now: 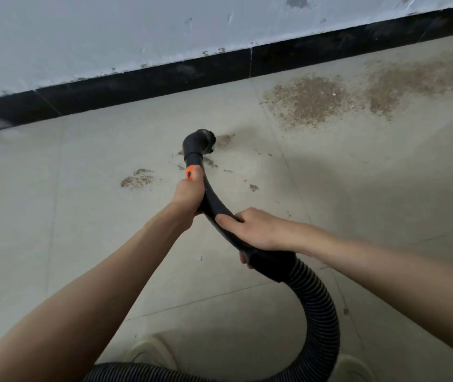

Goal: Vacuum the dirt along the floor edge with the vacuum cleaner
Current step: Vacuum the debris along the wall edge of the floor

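Both hands hold the curved black plastic vacuum wand (214, 205) mid-frame: left hand (188, 195) wraps the upper end w/ thumb by the orange slider (190, 172), prob. to steer; right hand (258, 230) clasps lower down near the ribbed black hose (322, 307), bearing the weight. Round brush nozzle (203, 142) sits at small brown crumbs; big brown dirt patch (308, 102) lies upper right, near the black skirting (137, 81).

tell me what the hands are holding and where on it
Both grip the vacuum's curved black wand: the left hand high up, thumb by the orange tab; the right hand lower, just above the ribbed hose.
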